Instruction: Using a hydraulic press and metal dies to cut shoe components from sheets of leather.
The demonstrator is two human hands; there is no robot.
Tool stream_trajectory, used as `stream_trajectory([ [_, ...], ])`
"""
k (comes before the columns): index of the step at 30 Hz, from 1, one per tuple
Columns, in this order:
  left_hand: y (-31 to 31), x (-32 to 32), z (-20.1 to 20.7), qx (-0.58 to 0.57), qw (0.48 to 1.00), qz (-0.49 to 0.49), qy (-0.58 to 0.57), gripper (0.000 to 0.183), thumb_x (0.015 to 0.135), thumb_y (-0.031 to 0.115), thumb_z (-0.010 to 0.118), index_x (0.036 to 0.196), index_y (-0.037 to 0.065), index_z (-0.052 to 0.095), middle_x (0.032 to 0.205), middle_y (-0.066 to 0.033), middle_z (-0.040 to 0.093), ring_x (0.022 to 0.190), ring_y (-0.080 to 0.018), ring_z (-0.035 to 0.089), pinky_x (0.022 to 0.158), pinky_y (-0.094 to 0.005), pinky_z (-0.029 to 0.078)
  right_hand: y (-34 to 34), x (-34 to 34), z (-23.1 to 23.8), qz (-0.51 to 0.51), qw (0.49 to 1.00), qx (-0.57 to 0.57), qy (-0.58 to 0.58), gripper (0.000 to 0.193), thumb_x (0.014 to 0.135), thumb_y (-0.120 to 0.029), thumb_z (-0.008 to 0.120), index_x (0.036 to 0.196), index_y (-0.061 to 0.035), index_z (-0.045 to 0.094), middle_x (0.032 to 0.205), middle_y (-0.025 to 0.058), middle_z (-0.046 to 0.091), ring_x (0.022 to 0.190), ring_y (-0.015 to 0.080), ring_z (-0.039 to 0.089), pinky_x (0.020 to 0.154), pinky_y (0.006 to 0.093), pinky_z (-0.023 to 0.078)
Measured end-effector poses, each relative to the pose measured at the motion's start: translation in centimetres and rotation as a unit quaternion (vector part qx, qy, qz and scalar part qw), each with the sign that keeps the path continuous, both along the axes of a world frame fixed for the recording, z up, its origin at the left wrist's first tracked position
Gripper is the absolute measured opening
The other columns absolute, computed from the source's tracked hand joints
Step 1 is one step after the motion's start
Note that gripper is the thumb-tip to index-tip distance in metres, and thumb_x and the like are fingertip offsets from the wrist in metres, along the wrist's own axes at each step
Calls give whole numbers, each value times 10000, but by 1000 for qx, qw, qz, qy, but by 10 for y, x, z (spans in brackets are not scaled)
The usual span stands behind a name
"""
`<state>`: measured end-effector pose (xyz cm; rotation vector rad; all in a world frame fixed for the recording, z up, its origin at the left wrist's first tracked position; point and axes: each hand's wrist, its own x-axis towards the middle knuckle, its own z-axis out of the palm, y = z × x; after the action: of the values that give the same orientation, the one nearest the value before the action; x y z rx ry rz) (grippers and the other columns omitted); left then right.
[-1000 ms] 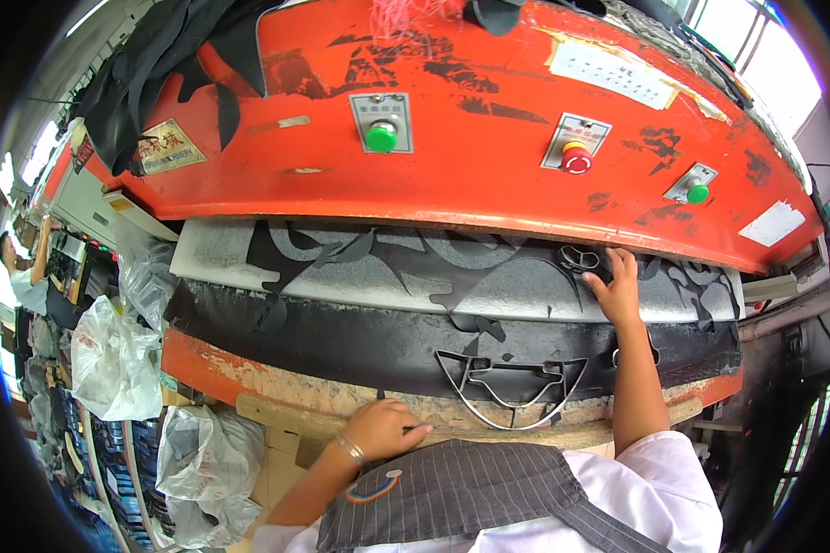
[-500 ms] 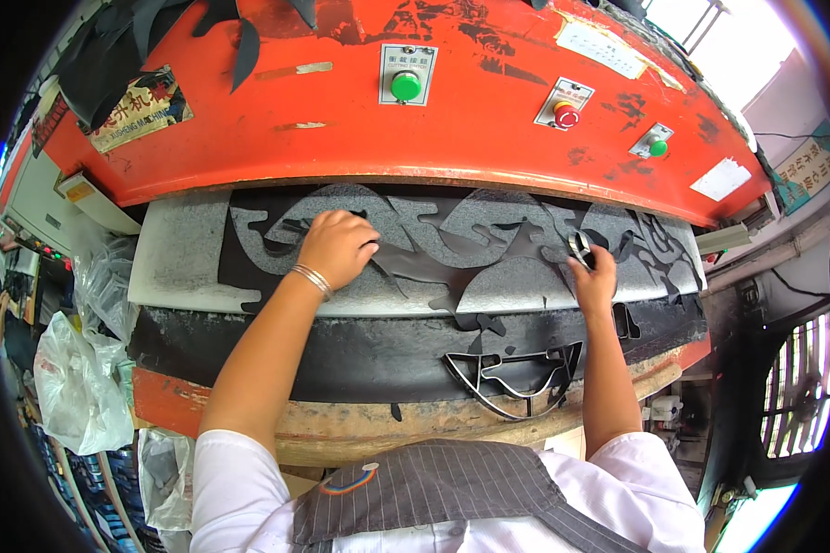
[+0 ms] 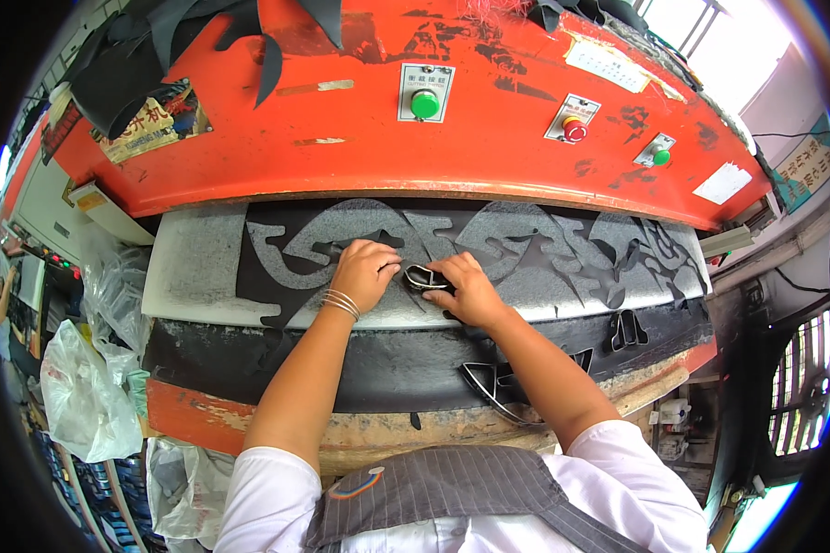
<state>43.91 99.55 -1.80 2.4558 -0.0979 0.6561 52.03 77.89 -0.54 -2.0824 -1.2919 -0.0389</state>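
My right hand [image 3: 468, 290] grips a small metal cutting die [image 3: 422, 277] by its rim, just over the pale cutting board [image 3: 189, 267]. Close by on the left, my left hand [image 3: 367, 275] has its fingers curled together. What they pinch, if anything, I cannot make out. Under and behind both hands lies a black sheet [image 3: 266, 293] with large curved openings cut out of it, showing the speckled grey board. A larger curved cutting die [image 3: 489, 389] rests at the front ledge, partly hidden by my right forearm. Farther right stands another small die [image 3: 627, 330].
A red press beam [image 3: 360, 157] spans the far side, with green buttons [image 3: 425, 105] and a red knob [image 3: 575, 130]. Black scraps [image 3: 171, 46] hang over its top left. Clear plastic bags [image 3: 88, 392] hang at the left. A worn wooden edge [image 3: 360, 433] runs along the front.
My right hand has come left with the small die, from the board's right side to beside my left hand. My left hand has shifted slightly right and nearer. The view has tilted a little.
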Motion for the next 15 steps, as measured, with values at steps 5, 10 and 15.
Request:
stream_trajectory([
  [5,1,0,5,3,1000,10,15,154,803,177,682,906,68,719,997,-57,685,1009,-266,572,911,-389,439,3,1,0,-4,1000,11,-18,452,773,-258,741,1159,-66,604,1039,127,608,992,324,522,900,405,434],
  [10,-1,-2,18,10,1000,12,13,156,803,173,684,913,68,715,994,-63,686,984,-270,585,893,-389,454,2,3,17,-6,999,-50,19,549,755,-304,759,1214,-68,571,1143,141,575,1082,333,499,952,432,405],
  [15,-18,-25,79,-104,984,111,-91,124,853,152,659,885,36,690,869,-108,673,859,-294,614,775,-370,479,-71,32,51,-201,954,184,-122,745,739,-375,789,1327,-39,478,1321,176,473,1231,349,427,1047,462,331],
])
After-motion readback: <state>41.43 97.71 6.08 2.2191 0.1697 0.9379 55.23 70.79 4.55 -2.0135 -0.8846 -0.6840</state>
